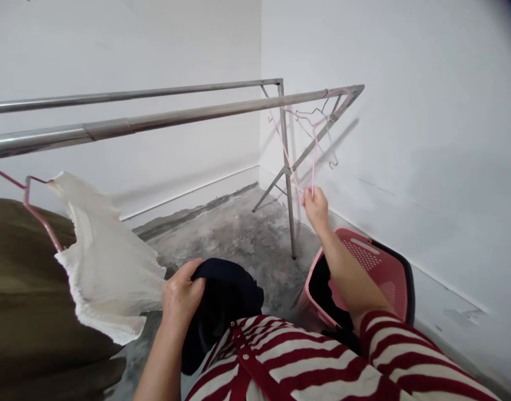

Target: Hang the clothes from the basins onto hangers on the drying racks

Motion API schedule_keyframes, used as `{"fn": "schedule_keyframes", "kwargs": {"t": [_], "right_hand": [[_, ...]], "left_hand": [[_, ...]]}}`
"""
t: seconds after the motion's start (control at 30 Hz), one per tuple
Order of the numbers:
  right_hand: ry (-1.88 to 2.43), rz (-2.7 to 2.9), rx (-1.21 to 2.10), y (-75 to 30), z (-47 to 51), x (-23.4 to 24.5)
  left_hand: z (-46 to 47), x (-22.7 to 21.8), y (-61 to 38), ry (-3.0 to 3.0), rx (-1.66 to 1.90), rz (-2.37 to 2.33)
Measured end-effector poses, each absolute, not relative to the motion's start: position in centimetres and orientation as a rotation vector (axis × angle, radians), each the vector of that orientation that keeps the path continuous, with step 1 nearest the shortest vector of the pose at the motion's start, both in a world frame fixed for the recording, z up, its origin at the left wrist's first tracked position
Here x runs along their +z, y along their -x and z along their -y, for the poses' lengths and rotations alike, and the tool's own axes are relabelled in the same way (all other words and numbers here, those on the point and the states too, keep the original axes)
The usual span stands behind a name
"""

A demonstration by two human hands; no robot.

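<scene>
My left hand [182,298] is closed on a dark navy garment [225,303] held low in front of my striped top. My right hand [316,206] reaches forward and grips the bottom of a pink wire hanger [305,145] that hangs among several hangers at the far end of a metal drying rack [175,117]. On the left of the rack a white textured cloth [105,262] and an olive-brown garment [25,301] hang on a pink hanger.
A pink laundry basket [364,262] with dark clothes inside stands on the concrete floor under my right arm, close to the right wall. The rack's folding legs [288,189] stand near the corner of the white walls.
</scene>
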State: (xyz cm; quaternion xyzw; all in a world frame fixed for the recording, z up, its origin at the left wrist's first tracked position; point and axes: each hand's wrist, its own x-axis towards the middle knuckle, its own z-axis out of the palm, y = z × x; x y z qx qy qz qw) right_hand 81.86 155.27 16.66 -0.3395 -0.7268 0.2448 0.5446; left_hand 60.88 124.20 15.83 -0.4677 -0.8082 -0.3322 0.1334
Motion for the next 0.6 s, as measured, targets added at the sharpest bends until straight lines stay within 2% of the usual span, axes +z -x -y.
{"fn": "schedule_keyframes", "kwargs": {"t": [0.1, 0.17, 0.43, 0.6], "right_hand": [[0.733, 1.502, 0.966, -82.0, -151.6, 11.4], [0.671, 1.400, 1.189, -82.4, -150.3, 10.1], [0.634, 1.585, 1.357, -87.9, -146.2, 13.7], [0.631, 1.737, 1.527, -89.6, -142.6, 13.7]], "left_hand": [[-125.3, 16.6, -60.5, 1.304, -0.970, 2.384], [-126.6, 17.5, -60.3, 1.257, -0.932, 2.429], [-131.5, 20.3, -57.3, 1.100, -0.802, 2.392], [-132.2, 20.6, -56.8, 1.073, -0.790, 2.344]]}}
